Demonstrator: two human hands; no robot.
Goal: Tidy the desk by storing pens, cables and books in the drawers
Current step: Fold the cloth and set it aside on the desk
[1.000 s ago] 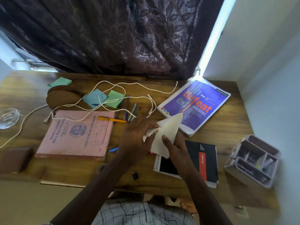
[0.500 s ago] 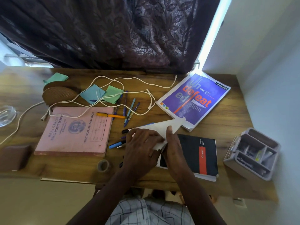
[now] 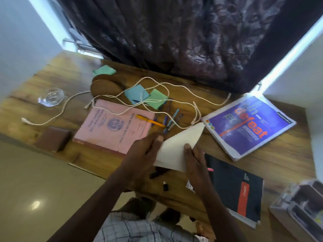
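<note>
Desk [image 3: 279,154] bearing purple book [image 3: 248,126], pink record book [image 3: 115,126], black notebook [image 3: 236,189]; folded paper [image 3: 176,151] (pressed flat a half-second ago) is lifted, pinched by left hand [image 3: 139,159] and right hand [image 3: 195,163]; cable [image 3: 181,86] and pens [image 3: 172,119] are left unstored, so storing is judged unstarted.
</note>
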